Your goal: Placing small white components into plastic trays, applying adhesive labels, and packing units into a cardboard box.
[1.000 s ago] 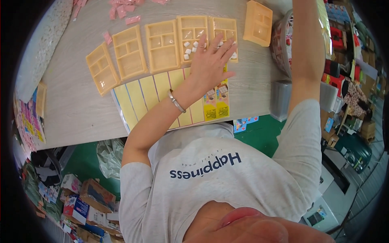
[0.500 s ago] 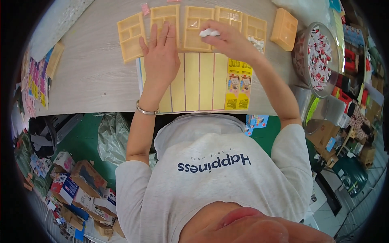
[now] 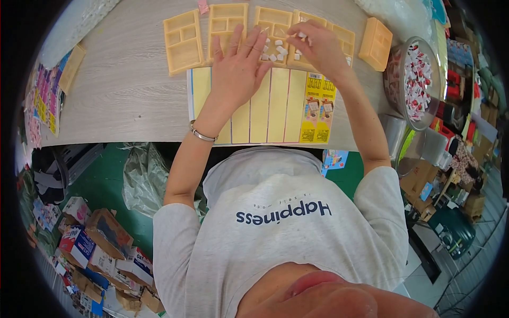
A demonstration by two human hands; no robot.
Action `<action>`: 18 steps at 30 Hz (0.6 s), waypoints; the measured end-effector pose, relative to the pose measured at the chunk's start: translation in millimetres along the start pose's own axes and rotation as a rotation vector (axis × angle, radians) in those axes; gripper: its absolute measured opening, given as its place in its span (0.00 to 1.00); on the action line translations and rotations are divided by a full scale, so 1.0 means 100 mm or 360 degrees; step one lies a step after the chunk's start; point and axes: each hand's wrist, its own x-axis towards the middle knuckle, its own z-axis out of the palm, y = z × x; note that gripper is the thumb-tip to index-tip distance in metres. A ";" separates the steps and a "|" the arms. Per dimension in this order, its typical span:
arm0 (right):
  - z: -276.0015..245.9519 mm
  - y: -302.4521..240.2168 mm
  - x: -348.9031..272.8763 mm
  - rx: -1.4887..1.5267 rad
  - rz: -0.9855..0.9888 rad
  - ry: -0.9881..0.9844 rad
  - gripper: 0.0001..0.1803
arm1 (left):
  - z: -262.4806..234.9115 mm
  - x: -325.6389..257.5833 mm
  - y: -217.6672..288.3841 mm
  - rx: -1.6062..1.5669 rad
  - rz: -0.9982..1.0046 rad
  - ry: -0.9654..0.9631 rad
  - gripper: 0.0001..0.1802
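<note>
Tray (image 3: 273, 18) holds white cubes (image 3: 281, 50); clear bowl (image 3: 437, 86) holds red-and-white wrapped pieces (image 3: 418, 79).

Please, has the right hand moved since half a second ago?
Yes, the right hand moved rightward: against the row, its fingers were over the third compartment tray from the left, now over the fourth compartment tray.

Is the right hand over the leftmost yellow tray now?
No: the right hand is over the fourth tray from the left, well to the right of the leftmost tray.
</note>
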 end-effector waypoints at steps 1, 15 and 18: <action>-0.04 0.04 -0.02 -0.0047 -0.0014 0.0105 0.10 | 0.01 0.02 0.03 0.0040 0.0049 -0.0054 0.32; -0.19 0.45 -0.48 0.0754 0.0057 0.0095 0.12 | 0.09 0.09 0.34 -0.0020 0.0049 -0.0143 0.41; -0.26 0.44 -0.57 0.0608 0.0111 0.0158 0.12 | 0.12 0.18 0.42 -0.0046 0.0162 -0.0134 0.42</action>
